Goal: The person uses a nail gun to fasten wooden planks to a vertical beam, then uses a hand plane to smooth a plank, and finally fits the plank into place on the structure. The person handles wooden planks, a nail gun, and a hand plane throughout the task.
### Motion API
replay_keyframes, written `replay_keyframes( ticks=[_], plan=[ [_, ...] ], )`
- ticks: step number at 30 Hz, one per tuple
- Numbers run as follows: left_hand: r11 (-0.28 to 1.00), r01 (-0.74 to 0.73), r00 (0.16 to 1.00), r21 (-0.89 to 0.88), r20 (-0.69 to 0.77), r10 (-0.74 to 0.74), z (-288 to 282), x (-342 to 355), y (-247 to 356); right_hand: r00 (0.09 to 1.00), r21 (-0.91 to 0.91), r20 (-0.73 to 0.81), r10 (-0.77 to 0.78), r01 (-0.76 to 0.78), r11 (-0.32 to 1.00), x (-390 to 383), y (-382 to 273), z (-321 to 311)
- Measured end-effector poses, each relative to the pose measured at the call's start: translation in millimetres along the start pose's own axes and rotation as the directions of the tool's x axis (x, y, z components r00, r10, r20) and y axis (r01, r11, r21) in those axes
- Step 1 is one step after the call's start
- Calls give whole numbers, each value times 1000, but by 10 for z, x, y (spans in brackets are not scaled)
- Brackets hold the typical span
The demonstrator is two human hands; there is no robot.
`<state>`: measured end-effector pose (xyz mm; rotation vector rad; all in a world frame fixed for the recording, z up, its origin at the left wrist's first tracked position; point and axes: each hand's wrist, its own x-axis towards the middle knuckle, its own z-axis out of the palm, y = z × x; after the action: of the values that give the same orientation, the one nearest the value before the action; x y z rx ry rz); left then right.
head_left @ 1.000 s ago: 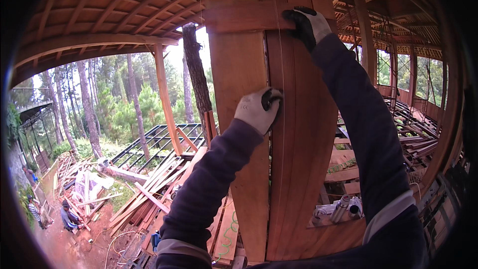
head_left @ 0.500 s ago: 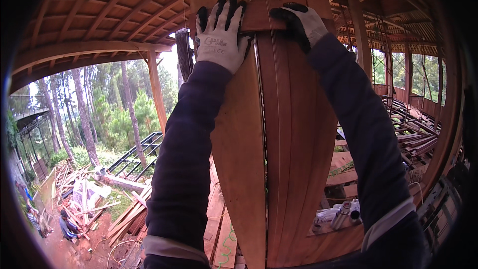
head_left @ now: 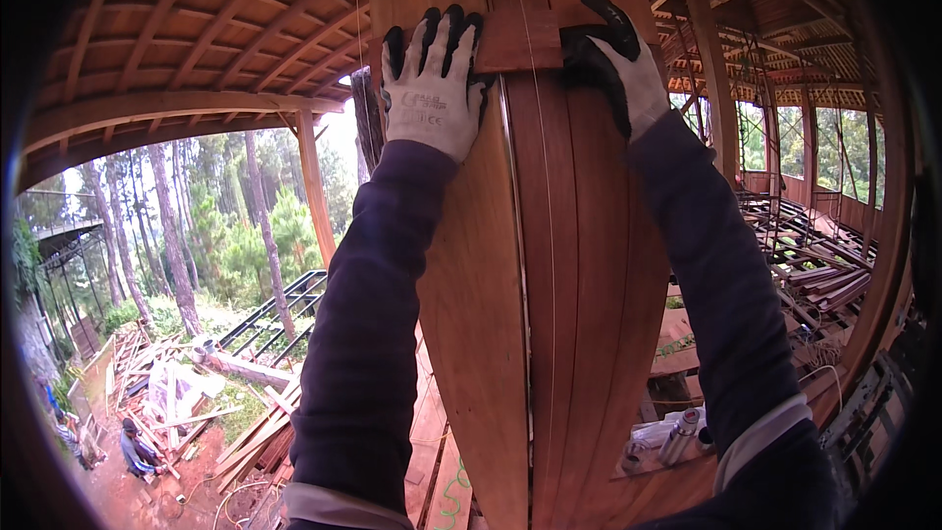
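Both my hands wear light grey gloves with black fingertips. My left hand [head_left: 429,98] lies flat, fingers spread, on the left board of a tall wood-plank panel [head_left: 481,265]. Its thumb side touches the left end of a short reddish-brown wood strip [head_left: 518,41] lying crosswise over the seam. At the strip's right end is my right hand [head_left: 618,69], with thumb and upper finger apart in a curve; its lower fingers are partly hidden. A thin string [head_left: 549,236] runs down in front of the planks. Below the strip, a narrow gap separates two boards.
Behind the panel at lower right, metal canisters [head_left: 679,437] stand on a board. A green coiled hose [head_left: 451,496] hangs near the planks below. Lumber piles [head_left: 167,383] and a person [head_left: 140,450] are far below at left. A wooden post [head_left: 708,59] rises at right.
My right hand has slid off the strip toward its right end and its fingers have spread. My left hand stays flat, slightly lower in view.
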<state>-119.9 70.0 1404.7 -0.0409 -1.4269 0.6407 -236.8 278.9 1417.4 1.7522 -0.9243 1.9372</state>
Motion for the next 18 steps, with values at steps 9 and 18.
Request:
replay_keyframes(
  ticks=[9,18],
  plan=[
    [999,32,999,-1,2,-32,-1,11,14,984,-840,108,-144,168,515,-52,-77,56],
    [992,126,991,-13,-48,-127,8,-70,71,975,-710,189,-118,219,670,140,61,11]
  ],
)
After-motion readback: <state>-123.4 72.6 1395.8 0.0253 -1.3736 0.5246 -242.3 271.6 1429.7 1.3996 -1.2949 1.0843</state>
